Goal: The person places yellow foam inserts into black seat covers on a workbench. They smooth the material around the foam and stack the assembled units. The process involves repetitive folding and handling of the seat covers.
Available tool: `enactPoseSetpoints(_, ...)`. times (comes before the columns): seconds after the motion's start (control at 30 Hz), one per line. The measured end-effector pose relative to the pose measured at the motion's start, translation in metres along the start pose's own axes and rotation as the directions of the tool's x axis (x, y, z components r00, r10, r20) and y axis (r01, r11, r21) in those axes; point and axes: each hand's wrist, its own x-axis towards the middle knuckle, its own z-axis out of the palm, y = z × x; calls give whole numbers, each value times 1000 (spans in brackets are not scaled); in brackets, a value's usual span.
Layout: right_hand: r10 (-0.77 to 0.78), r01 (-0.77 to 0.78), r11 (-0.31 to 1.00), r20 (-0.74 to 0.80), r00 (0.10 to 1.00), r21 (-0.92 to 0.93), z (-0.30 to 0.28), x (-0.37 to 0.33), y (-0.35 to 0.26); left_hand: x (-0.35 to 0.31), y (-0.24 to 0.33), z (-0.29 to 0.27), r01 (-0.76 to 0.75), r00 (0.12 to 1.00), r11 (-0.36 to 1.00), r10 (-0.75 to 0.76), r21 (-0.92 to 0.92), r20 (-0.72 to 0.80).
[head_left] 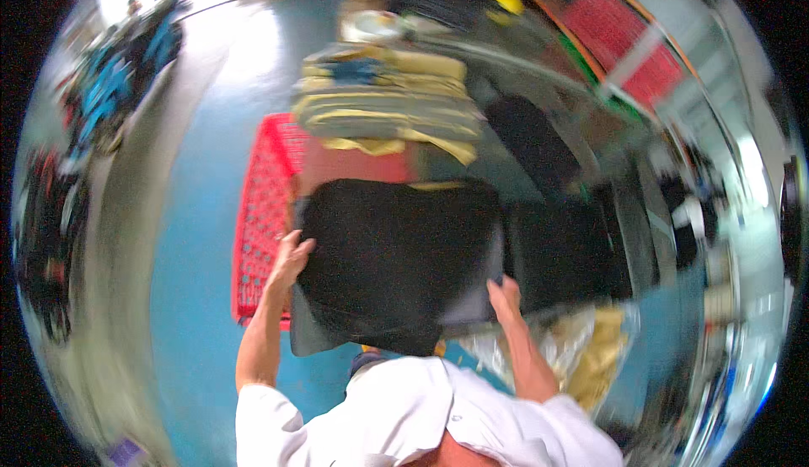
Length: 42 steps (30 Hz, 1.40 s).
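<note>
A large black sheet (396, 256), like a mat or cut piece of fabric with rounded corners, spreads in front of my body. At its left edge is my left hand (292, 260), fingers closed over the border. My right hand (504, 294) is closed at the opposite side, on the lower right edge. Grey surface shows along the sheet's lower corners, either its underside or another layer. Motion blur hides the fine detail of the fingers.
A red perforated plastic crate (257, 231) stands left of the sheet. Beyond it lies a stack of yellow and grey folded pieces (388, 100). More black pieces (565, 252) lie to the right. Clear plastic and yellowish wrapping (594, 353) sit low right, above the blue floor (190, 290).
</note>
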Motion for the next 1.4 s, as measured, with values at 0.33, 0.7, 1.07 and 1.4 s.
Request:
enactPoseSetpoints(0.33, -413, 366, 906, -256, 874, -215, -41, -31, -86, -20, 72, 0, -301, 953, 942, 303, 151, 13)
enactPoseSetpoints(0.7, -457, 442, 888, -344, 820, -127, -228, 45, -8, -70, 177, 169, -242, 965, 969, 234, -51, -119)
enactPoseSetpoints(1.07, -378, 194, 878, -387, 841, -437, -376, 161, 186, -90, 121, 469, -176, 984, 970, 174, -165, -27)
enactPoseSetpoints(1.4, 57, -201, 915, -381, 923, -349, -337, 195, 259, -79, 80, 488, 162, 986, 978, -167, 131, 26)
